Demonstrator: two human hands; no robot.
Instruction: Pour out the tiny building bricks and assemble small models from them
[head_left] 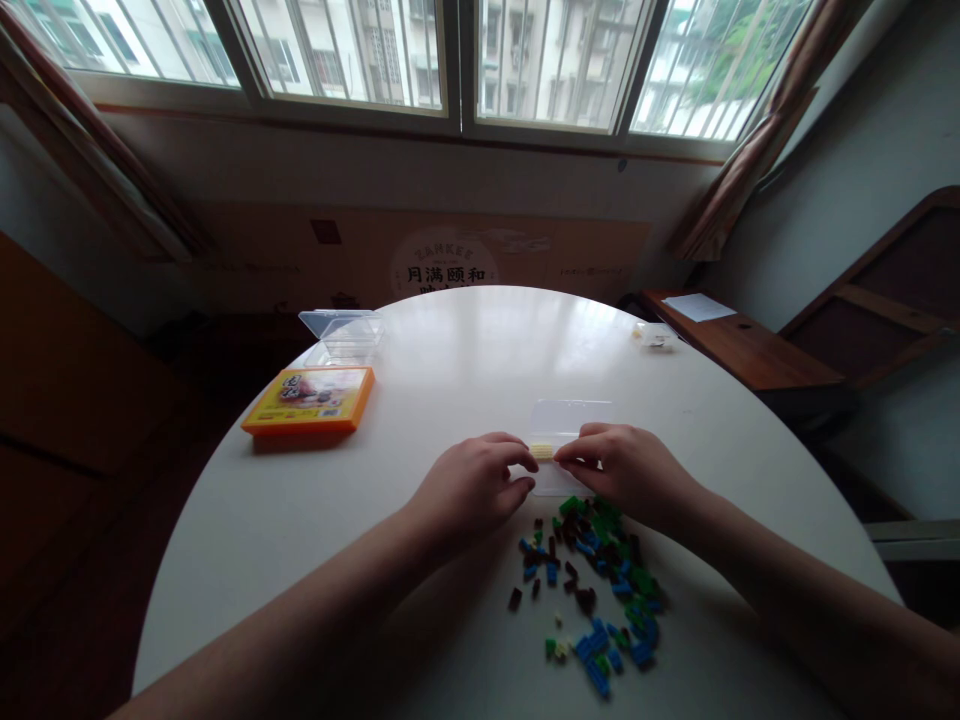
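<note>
A short row of pale yellow toy bricks sits in a clear plastic case that lies open on the table. My left hand is at the left of the row, thumb and fingers curved and apart, the index fingertip close to its left end. From the other side, my right hand pinches at the row's right end. Whatever is between those fingertips is too small and hidden to make out. Just below the case spreads a loose pile of small blue, green and brown bricks.
An orange box with a printed yellow cover stands at the left of the round white table. Behind it is a clear open container. A small clear packet lies near the back right edge. A wooden side table is beyond.
</note>
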